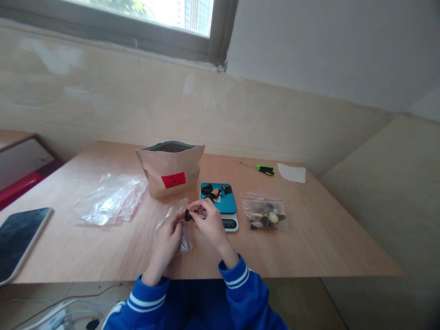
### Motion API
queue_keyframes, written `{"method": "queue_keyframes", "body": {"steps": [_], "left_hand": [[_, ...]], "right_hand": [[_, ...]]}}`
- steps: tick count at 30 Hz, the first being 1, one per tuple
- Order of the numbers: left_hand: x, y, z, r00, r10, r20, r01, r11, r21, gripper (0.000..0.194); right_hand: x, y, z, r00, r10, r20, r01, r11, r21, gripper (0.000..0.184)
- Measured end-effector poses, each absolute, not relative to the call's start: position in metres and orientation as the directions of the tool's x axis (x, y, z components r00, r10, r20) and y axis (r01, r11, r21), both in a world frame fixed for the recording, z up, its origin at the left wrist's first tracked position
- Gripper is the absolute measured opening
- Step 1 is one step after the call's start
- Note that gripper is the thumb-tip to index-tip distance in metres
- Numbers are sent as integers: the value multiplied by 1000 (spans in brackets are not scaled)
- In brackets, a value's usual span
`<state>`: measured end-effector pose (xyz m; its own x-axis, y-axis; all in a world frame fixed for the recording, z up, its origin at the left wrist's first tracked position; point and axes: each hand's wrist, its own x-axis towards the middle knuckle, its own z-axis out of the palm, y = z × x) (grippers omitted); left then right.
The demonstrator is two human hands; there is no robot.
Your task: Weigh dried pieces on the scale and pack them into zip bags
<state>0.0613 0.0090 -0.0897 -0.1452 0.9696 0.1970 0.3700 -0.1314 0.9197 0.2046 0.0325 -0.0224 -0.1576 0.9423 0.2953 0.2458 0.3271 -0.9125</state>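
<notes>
Over a small clear zip bag (185, 238) on the table, my left hand (169, 234) is closed, its fingers apparently gripping the bag; they partly hide it. Its fingertips meet a dark, curled dried piece (188, 215) at the bag. My right hand (212, 223) pinches that dark piece from the other side. Just behind my right hand stands a small kitchen scale (227, 205) with a blue top and a white front, partly covered by the hand. Several dark and tan dried pieces (216, 192) lie on its plate.
An open brown pouch (154, 176) with a red label stands behind my hands. Flat clear bags (110, 201) and a tablet (24, 240) lie left. To the right are a filled zip bag (266, 215), screwdrivers (264, 168) and a white paper (292, 173).
</notes>
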Motion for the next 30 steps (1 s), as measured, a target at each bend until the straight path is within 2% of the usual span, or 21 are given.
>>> {"method": "queue_keyframes", "body": {"steps": [5,8,10,12,17,21,25,30], "left_hand": [[58,0,-82,-67,991,113,62,-109,992,44],[57,-4,-75,-106,994,32,7,-32,999,52],[56,-6,-70,-153,988,-30,6,32,999,53],[54,-8,-65,-197,980,-41,33,49,998,47],[49,-14,-48,-276,958,78,204,-21,979,25],[50,-20,-36,-367,919,143,284,-35,958,28],[56,-25,-28,-376,894,244,303,-130,944,29],[72,-25,-19,-494,851,176,194,-89,977,36]], "right_hand": [[204,31,-27,-92,957,274,187,287,-940,8],[205,29,-27,-59,962,267,129,272,-954,4],[206,28,-26,-49,964,262,103,266,-959,4],[208,27,-24,-46,964,262,101,266,-959,5],[215,25,-24,-9,962,272,170,269,-948,6],[220,23,-22,27,966,258,161,251,-955,7],[220,19,-10,43,981,189,57,186,-981,11],[202,9,3,109,981,160,-31,164,-986,14]]}}
